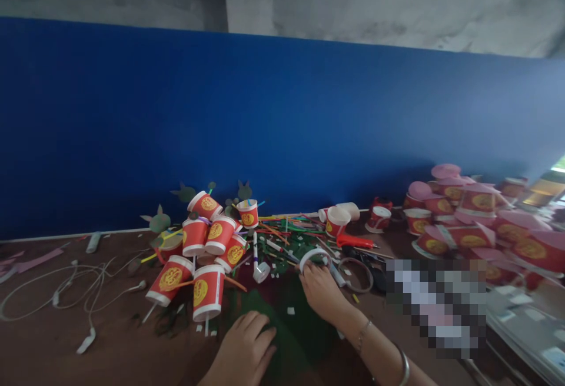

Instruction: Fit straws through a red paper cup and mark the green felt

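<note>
My right hand (321, 293) reaches to the middle of the table with its fingers closed on a white ring, apparently a roll of tape (314, 253). My left hand (243, 345) is lower down, fingers loosely bent, resting at the edge of dark green paper (289, 321) with nothing visible in it. Left of centre, red paper cups (207, 292) with straws through them lie piled, some with grey-green animal-head cut-outs (159, 219). Between the pile and my right hand are a white marker (255, 250) and a small clear tape roll (261, 272).
Loose coloured straws (282, 227) and green scraps litter the back. A red-handled tool (356, 241) and an empty tape ring (355, 275) lie right of my hand. Pink-topped red cups (474, 239) crowd the right. White earphones (86, 340) trail left. A blue panel (265, 121) stands behind.
</note>
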The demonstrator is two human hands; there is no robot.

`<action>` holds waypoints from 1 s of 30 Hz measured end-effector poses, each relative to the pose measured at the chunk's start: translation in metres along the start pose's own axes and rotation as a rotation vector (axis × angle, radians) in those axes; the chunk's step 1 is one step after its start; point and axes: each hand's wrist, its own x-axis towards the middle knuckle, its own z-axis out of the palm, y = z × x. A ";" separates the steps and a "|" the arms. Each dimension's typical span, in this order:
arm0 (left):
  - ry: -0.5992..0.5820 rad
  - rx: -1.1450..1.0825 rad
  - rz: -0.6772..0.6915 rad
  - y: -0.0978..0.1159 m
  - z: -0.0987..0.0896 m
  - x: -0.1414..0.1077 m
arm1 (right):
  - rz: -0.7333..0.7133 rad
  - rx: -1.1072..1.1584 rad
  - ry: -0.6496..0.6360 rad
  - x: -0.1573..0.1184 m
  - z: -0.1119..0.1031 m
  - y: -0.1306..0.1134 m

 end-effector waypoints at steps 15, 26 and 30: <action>-0.046 0.120 0.078 -0.003 0.012 -0.002 | 0.020 0.090 0.012 0.033 -0.020 0.031; 0.118 0.112 0.076 0.012 0.027 -0.007 | 0.030 0.228 0.140 0.039 -0.030 -0.032; 0.139 0.105 0.097 0.015 0.032 -0.008 | -0.027 0.401 0.102 0.039 -0.015 -0.067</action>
